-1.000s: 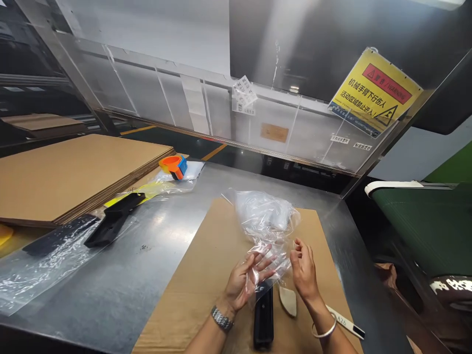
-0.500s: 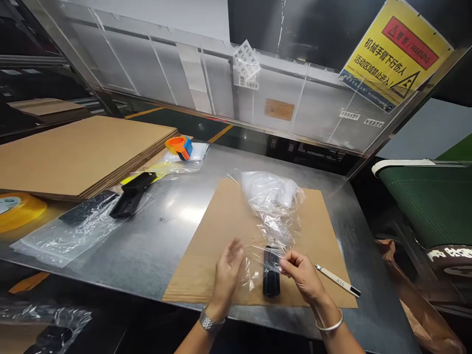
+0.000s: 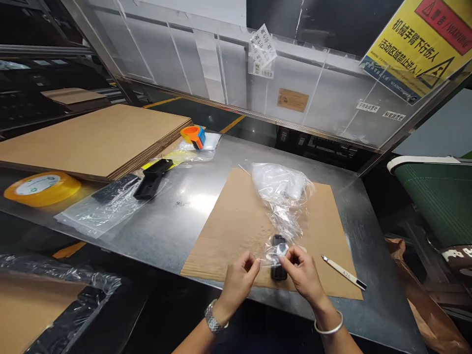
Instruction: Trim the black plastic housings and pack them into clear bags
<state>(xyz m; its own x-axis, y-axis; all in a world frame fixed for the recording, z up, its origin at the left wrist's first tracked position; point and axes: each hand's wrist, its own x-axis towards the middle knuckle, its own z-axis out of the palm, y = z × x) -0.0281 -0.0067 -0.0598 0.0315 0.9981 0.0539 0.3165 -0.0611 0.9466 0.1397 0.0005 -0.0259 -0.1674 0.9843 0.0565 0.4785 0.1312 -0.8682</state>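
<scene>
My left hand point(image 3: 241, 275) pinches one side of a small clear plastic bag point(image 3: 271, 255). On its other side, my right hand point(image 3: 301, 269) is closed on the same bag with thumb and forefinger. Beneath the bag, a black oblong part point(image 3: 279, 273) lies on a brown cardboard sheet point(image 3: 224, 231), partly covered by the film. Just beyond it rests a crumpled heap of clear plastic bags point(image 3: 278, 182). A pen-like cutter point(image 3: 343, 272) marked A26 lies to the right of my right hand.
Left on the metal table point(image 3: 162, 236) are a black tray point(image 3: 152, 179), plastic sleeves point(image 3: 99, 209), a yellow tape roll point(image 3: 42, 188) and stacked cardboard point(image 3: 99, 140). An orange tape dispenser point(image 3: 193, 136) sits behind. A green conveyor point(image 3: 431, 201) stands at the right.
My left hand was open and apart from the film; it has now closed on the bag's left side. My right hand keeps its pinch. The view has shifted left.
</scene>
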